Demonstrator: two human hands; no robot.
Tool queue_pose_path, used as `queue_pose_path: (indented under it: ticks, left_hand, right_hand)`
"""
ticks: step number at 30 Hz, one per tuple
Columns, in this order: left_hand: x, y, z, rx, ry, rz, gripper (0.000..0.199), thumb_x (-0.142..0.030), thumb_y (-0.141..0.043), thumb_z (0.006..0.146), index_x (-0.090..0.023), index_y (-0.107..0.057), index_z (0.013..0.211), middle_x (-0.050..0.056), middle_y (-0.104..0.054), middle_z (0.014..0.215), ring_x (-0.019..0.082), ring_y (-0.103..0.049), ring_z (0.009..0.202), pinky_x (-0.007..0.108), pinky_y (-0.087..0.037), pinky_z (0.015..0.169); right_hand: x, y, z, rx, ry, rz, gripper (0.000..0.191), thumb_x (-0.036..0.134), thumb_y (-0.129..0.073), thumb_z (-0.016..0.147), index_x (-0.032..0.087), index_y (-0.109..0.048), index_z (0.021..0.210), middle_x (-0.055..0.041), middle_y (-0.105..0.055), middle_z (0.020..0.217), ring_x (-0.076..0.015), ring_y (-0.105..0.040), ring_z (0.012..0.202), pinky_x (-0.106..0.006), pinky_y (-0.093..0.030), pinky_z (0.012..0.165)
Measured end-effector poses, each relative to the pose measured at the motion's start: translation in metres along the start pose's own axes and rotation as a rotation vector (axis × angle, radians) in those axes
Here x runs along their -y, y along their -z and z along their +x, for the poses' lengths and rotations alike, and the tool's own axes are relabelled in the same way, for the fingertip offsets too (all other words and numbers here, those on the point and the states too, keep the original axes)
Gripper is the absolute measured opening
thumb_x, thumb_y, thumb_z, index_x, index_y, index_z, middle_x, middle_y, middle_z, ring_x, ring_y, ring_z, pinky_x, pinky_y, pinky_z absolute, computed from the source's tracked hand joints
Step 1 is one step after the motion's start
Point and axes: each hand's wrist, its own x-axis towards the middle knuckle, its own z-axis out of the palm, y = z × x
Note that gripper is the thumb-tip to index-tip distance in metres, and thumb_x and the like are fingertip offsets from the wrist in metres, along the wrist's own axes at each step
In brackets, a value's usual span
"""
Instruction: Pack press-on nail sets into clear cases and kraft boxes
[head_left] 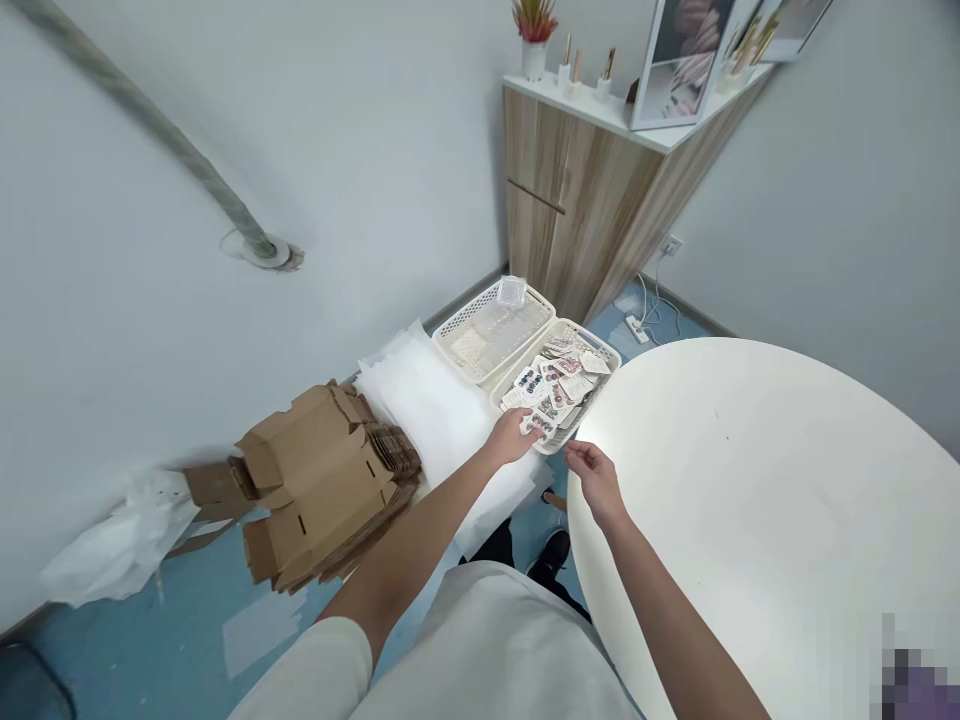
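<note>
My left hand is at the near left rim of a white basket, its fingers closed on a small white card with dark and pinkish items on it. Many similar cards lie heaped in that basket. By the round table's left edge, just right of the basket's near corner, my right hand is held with thumb and fingertips together; whatever is between them is too small to make out.
Left of the basket are another white basket with clear plastic boxes, white foam sheets and flattened cardboard boxes. The white round table fills the right. Behind stands a wooden cabinet. A power strip lies on the floor.
</note>
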Motion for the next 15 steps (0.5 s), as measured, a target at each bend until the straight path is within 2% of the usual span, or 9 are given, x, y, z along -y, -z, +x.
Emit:
queue_pose_path:
  ticks: [6, 10, 13, 15]
  left_hand:
    - [0.009, 0.005, 0.055, 0.059, 0.101, -0.024, 0.056, -0.033, -0.060, 0.069, -0.015, -0.043, 0.120, 0.013, -0.043, 0.127, 0.025, -0.039, 0.118, 0.033, -0.029, 0.097]
    - [0.015, -0.003, 0.076, 0.062, 0.145, -0.055, 0.062, -0.032, -0.062, 0.066, -0.016, -0.039, 0.122, 0.014, -0.034, 0.134, 0.025, -0.028, 0.126, 0.032, -0.022, 0.101]
    - [0.019, -0.007, 0.085, 0.075, 0.192, -0.031, 0.066, -0.030, -0.062, 0.065, -0.016, -0.036, 0.125, 0.014, -0.028, 0.137, 0.027, -0.020, 0.129, 0.036, -0.019, 0.102]
    - [0.020, -0.006, 0.088, 0.096, 0.210, -0.014, 0.065, -0.029, -0.060, 0.066, -0.017, -0.035, 0.126, 0.014, -0.029, 0.137, 0.027, -0.023, 0.128, 0.037, -0.019, 0.101]
  right_hand:
    - [0.001, -0.042, 0.061, -0.004, -0.102, 0.136, 0.035, 0.030, -0.065, 0.061, 0.020, -0.058, 0.093, -0.0061, -0.061, 0.099, -0.0189, -0.056, 0.095, -0.032, -0.045, 0.079]
    - [-0.004, -0.060, 0.096, -0.130, -0.110, 0.213, 0.032, 0.024, -0.061, 0.060, 0.022, -0.057, 0.092, -0.0033, -0.059, 0.099, -0.0154, -0.055, 0.094, -0.026, -0.046, 0.074]
    - [-0.010, -0.069, 0.113, -0.158, -0.177, 0.224, 0.033, 0.021, -0.060, 0.059, 0.022, -0.056, 0.092, -0.0010, -0.059, 0.093, -0.0123, -0.056, 0.085, -0.023, -0.046, 0.068]
    - [-0.014, -0.073, 0.118, -0.148, -0.226, 0.236, 0.035, 0.022, -0.059, 0.059, 0.022, -0.055, 0.094, 0.0004, -0.058, 0.087, -0.0106, -0.056, 0.075, -0.022, -0.046, 0.063]
